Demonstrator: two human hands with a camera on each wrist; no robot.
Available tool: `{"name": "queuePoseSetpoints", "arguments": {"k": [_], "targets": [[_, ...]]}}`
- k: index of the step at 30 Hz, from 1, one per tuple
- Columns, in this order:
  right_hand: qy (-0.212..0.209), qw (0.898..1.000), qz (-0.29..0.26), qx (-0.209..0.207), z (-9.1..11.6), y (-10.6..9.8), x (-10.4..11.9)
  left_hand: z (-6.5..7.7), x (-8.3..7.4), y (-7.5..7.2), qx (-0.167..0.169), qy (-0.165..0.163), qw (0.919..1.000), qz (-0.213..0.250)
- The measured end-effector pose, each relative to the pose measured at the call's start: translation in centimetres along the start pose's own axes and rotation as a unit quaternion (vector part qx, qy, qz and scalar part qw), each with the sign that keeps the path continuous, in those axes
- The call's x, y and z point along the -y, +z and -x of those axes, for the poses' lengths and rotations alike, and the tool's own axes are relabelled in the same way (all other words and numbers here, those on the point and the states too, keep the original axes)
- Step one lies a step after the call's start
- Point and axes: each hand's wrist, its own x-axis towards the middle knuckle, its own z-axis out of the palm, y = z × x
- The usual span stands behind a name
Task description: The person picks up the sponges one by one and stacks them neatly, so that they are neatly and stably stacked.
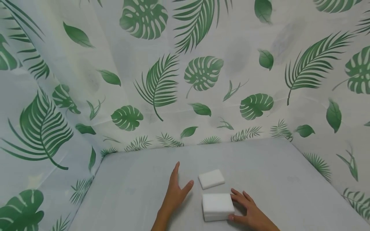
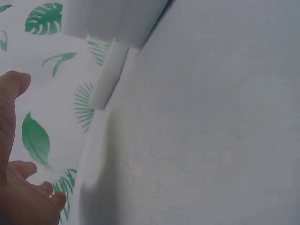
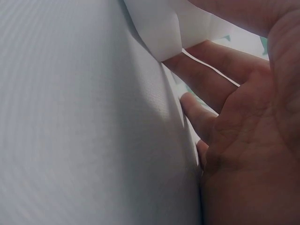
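A stack of white sponge-like blocks [image 1: 218, 205] stands on the pale surface, its layers lying flat on one another. My right hand [image 1: 249, 208] holds the stack at its right end, thumb at the near corner and fingertips at the far one. The right wrist view shows fingers against the lower white block [image 3: 157, 30]. Just beyond the stack lies a single flat white block [image 1: 211, 179], slightly turned. To the left, my left hand [image 1: 175, 194] is apart from both, thumb and fingers spread and holding nothing. In the left wrist view the layered stack [image 2: 112, 18] is at the top.
The pale grey cloth-covered surface [image 1: 130, 189] extends around the blocks. White sheeting printed with green leaves [image 1: 164, 96] rises at the back and along both sides, meeting the surface at its edges.
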Motion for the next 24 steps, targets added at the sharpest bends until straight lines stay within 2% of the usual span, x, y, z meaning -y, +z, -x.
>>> {"name": "queuePoseSetpoints", "arguments": {"k": [7,16,19,24], "targets": [[-0.014,1.0,-0.007,-0.004,0.1,0.1,-0.4,-1.4,0.5,0.7,0.058,0.005,0.998,-0.027],[-0.001,1.0,-0.002,0.0,0.0,0.2,-0.2,-2.8,1.1,2.0,0.134,-0.003,0.9891,-0.061],[0.009,1.0,0.001,0.002,0.0,0.1,0.0,-3.0,1.1,2.5,0.138,-0.003,0.9873,-0.079],[0.01,1.0,0.002,0.003,0.0,0.0,0.2,-3.1,1.1,3.2,0.118,0.006,0.9872,-0.107]]}}
